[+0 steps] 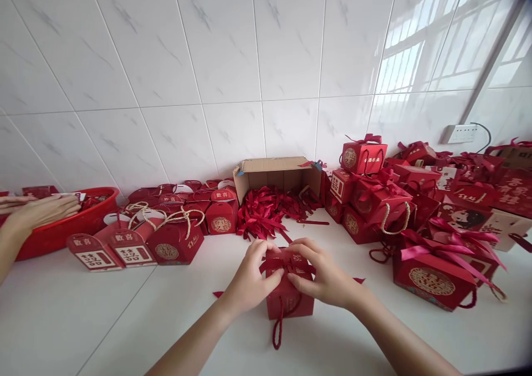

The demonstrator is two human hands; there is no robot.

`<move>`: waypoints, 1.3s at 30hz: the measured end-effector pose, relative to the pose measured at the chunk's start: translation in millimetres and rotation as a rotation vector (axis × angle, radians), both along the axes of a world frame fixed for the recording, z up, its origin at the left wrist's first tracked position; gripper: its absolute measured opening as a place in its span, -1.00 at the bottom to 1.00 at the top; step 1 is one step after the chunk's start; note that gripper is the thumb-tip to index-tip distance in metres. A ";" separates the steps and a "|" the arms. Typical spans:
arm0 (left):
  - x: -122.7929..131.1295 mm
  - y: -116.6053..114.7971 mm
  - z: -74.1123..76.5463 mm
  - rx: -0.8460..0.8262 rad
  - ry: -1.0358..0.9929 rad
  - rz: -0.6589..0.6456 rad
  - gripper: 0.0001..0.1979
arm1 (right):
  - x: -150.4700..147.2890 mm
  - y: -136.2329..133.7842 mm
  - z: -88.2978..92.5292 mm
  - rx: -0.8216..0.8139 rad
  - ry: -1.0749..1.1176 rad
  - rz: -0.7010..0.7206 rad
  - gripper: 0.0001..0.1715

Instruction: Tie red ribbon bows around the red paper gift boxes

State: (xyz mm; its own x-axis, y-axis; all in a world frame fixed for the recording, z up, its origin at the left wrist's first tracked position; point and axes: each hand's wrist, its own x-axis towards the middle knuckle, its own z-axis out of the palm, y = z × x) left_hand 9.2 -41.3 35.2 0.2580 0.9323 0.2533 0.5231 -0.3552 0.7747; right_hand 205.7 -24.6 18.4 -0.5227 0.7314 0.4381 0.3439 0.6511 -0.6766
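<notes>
A small red gift box [297, 307] stands on the white table in front of me, its rope handle [277, 337] hanging down the near side. Across its top runs a dark red ribbon [286, 262], with loose ends poking out to either side. My left hand [254, 276] is curled over the left of the lid, thumb and fingers closed on the ribbon. From the right, my right hand [322, 273] pinches the ribbon near the middle of the lid. The fingers partly cover the ribbon, so its exact crossing is hard to make out.
Beyond the box, a cardboard carton [274, 165] lies on its side with loose ribbons [264, 207] spilling out. Gift boxes [133, 248] stand at left; ribboned boxes [432, 273] are piled at right. Another person's hand [45, 212] reaches over a red basin [100, 201] at far left.
</notes>
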 end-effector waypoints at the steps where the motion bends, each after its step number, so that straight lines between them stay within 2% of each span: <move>1: -0.3 0.9 -1.8 -0.007 -0.005 0.008 -0.77 | -0.2 -0.1 -0.6 -0.002 0.003 0.003 -0.52; 5: -2.1 4.9 -6.5 -0.092 -0.069 0.091 -0.62 | 4.3 -1.9 -7.5 -0.072 0.025 -0.017 -0.64; 9: -4.4 6.9 -5.8 -0.289 -0.146 0.144 -0.48 | 11.6 -1.9 -17.8 -0.228 0.113 -0.216 -0.54; 12: -5.8 7.8 -4.4 -0.409 -0.203 0.118 -0.47 | 14.7 0.8 -18.2 -0.441 0.087 -0.311 -0.46; 15: -7.7 9.3 -4.6 -0.463 -0.211 0.101 -0.48 | 16.8 4.6 -12.7 -0.636 -0.017 -0.219 -0.38; 17: -9.1 10.6 -5.3 -0.475 -0.180 0.112 -0.48 | 17.9 6.9 -9.3 -0.685 -0.036 -0.168 -0.35; 23: -12.9 13.1 -1.9 -0.444 -0.155 -0.004 -0.58 | 20.7 12.7 -10.3 -0.699 0.039 -0.167 -0.40; 29: -24.1 18.7 -1.5 -0.539 -0.224 -0.029 -0.52 | 26.7 17.9 -13.7 -0.713 0.079 -0.188 -0.41; 34: -27.3 20.6 -6.0 -0.500 -0.205 -0.043 -0.56 | 30.1 18.8 -11.5 -0.696 0.088 -0.200 -0.41; 36: -24.6 19.5 -4.4 -0.456 -0.173 -0.042 -0.57 | 31.6 18.3 -10.8 -0.725 0.154 -0.149 -0.43; 39: -21.9 17.3 -0.2 -0.425 -0.117 -0.040 -0.57 | 35.9 17.0 -9.1 -0.812 0.371 0.006 -0.46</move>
